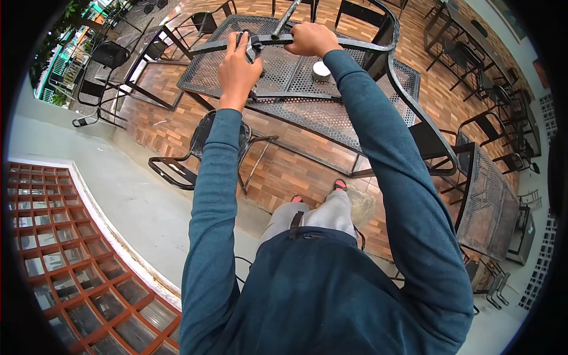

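Note:
A dark metal frame point(408, 99) with curved bars, like part of a chair, rests over a black perforated metal table point(207, 71). My right hand point(312, 40) is closed round its upper crossbar. My left hand point(238, 68) is closed on a small black object point(253, 47) against the same bar, left of my right hand. The object's kind cannot be made out. Between the hands a grey metal tube point(286, 19) slants up from the bar. A round white-topped container point(321, 71) stands on the mesh tabletop, below my right hand.
A black chair point(173, 171) stands at the table's near left side. Another mesh table point(486, 204) is at the right, with several black chairs beyond it. At the lower left are a pale ledge point(130, 195) and a red-brown grid of panes point(89, 260).

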The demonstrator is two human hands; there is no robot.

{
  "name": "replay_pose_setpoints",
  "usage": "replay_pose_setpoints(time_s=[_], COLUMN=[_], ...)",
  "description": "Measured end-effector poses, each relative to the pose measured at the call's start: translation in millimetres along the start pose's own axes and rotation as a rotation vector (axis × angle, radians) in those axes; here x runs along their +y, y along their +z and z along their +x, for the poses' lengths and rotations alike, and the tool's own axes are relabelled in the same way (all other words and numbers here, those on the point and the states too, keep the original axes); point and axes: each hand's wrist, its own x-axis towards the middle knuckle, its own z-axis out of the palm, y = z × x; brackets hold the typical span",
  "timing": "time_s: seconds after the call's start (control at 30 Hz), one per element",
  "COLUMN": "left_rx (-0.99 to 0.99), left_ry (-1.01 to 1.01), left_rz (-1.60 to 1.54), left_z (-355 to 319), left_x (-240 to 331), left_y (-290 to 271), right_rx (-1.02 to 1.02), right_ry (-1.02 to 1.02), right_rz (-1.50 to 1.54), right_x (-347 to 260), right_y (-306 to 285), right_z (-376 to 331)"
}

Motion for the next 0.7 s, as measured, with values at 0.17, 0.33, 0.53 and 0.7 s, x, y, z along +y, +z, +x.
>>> replay_pose_setpoints(time_s=[0.17, 0.33, 0.53, 0.7], left_rx=[-0.015, -0.022, 0.023, -0.017], left_ry=[0.022, 0.031, 0.022, -0.002], left_rz=[0.027, 0.042, 0.009, 0.016], left_z=[-1.9, -3.2, -1.2, -1.5], left_x=[2.1, -2.9, 3.0, 2.3], left_y=[-2.0, -3.6, -3.3, -4.4], right_rx=[-0.009, 0.003, 0.008, 0.012], right_ry=[0.013, 0.015, 0.016, 0.000], right_rz=[0.018, 0.016, 0.020, 0.059], right_x=[-1.1, -8.4, -2.4, -6.7], right_y=[-2.9, -6.9, -6.7, -9.7], right_z=[-3.7, -6.4, -5.5, -8.8])
